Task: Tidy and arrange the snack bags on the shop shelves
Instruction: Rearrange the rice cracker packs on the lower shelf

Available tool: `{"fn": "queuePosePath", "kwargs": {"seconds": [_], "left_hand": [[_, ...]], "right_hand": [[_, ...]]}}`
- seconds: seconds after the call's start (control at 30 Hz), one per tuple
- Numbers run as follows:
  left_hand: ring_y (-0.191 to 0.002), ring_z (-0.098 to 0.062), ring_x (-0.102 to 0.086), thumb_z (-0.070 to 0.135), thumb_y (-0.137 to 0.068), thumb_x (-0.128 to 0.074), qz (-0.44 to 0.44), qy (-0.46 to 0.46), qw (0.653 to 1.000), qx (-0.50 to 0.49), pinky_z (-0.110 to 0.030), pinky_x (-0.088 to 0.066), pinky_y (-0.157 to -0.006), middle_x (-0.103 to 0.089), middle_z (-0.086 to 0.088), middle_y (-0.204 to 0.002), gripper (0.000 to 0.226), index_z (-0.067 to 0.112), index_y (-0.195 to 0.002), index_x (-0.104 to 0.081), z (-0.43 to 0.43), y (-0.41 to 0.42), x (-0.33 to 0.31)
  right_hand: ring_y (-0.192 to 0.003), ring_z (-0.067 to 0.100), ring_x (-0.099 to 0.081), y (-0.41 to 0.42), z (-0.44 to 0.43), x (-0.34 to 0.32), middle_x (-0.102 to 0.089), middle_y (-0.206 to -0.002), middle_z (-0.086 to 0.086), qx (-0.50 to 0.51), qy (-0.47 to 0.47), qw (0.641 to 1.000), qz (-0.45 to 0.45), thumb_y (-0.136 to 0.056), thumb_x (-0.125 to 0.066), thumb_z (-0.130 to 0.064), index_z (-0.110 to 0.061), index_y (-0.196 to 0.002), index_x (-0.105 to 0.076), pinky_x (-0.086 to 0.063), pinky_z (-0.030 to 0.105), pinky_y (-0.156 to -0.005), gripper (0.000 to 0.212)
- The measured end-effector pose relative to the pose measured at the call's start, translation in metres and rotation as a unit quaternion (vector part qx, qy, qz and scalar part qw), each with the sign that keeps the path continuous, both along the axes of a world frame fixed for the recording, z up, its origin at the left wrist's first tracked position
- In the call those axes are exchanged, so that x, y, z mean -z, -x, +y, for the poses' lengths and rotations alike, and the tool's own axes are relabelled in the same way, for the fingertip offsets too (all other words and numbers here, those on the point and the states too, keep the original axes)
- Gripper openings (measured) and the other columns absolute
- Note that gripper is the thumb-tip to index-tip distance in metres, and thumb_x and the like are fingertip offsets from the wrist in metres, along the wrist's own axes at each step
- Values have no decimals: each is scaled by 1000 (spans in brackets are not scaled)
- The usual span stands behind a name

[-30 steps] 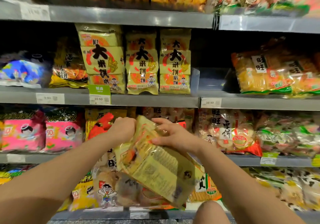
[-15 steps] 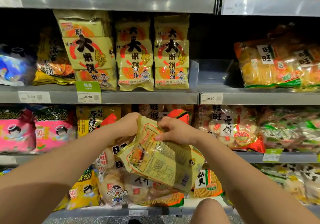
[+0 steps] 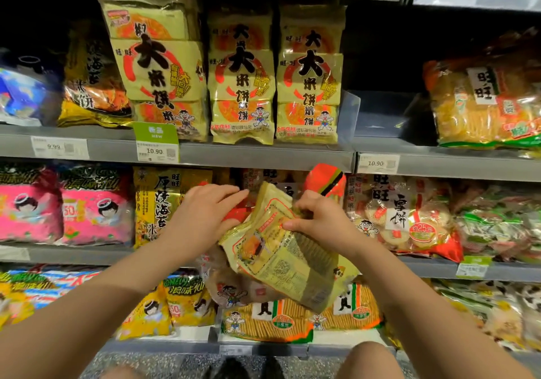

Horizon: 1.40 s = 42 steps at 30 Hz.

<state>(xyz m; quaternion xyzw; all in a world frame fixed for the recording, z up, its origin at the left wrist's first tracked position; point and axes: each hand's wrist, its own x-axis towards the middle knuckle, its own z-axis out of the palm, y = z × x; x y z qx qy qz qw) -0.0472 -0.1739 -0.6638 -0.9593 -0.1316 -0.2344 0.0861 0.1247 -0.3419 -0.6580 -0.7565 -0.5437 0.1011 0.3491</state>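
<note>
- Grip: right hand (image 3: 319,217) pinches top of yellow bag (image 3: 281,261); left hand (image 3: 205,214), fingers nearly straight, steadies its edge.
- Technique: turn front outward, seat upright on shelf (image 3: 424,269) beyond hands.

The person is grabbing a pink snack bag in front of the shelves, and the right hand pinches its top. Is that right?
Not quite. The snack bag is yellow, not pink; the pink bags sit on the shelf to the left. The rest holds: the right hand pinches its top. The head view shows it.
</note>
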Motion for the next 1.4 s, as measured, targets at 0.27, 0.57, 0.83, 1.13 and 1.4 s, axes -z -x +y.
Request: {"fn": "queuePosePath", "kwargs": {"seconds": [0.27,0.57,0.83,1.13,1.4], "left_hand": [[-79,-12,-54,35,-89,-57,-4,211,975,-68,-19,-35,-57,-49,9,-87,12,24,-91,-54,-16,23,64],[-130,-26,-40,52,-93,-41,230,397,885,-84,-30,-38,-100,-35,-10,-146,62,39,-146,-13,-30,-46,112],[-125,-23,-46,49,-94,-40,250,338,896,-146,-29,-44,-92,-30,-6,-150,50,27,-138,-37,-12,-83,103],[-100,-21,-58,22,-94,-42,156,257,923,-241,-27,-48,-80,-60,-6,-118,26,15,-113,-58,4,-66,116],[-118,-30,-48,29,-86,-55,4,285,945,-159,-39,-47,-93,-31,-12,-147,34,18,-119,-58,8,-57,114]], "right_hand": [[-64,8,-36,-15,-21,-3,-35,-71,-4,98,-92,989,58,-79,-73,-19,-26,-61,-39,-29,16,-57,39],[-70,15,-39,-29,-28,-17,-40,-76,-1,122,-181,975,44,-77,-74,-20,8,-72,-49,-32,31,-65,38],[-69,8,-41,-35,-8,18,-40,-75,-5,102,-162,976,107,-75,-76,-14,-22,-61,-42,-34,25,-68,38],[-60,0,-36,-21,19,28,-34,-70,-9,54,-191,971,136,-76,-75,-11,-29,-57,-35,-29,17,-60,48],[-56,1,-29,-28,10,42,-28,-68,-7,82,-227,948,208,-78,-72,-6,-21,-57,-29,-27,19,-57,50]]}}
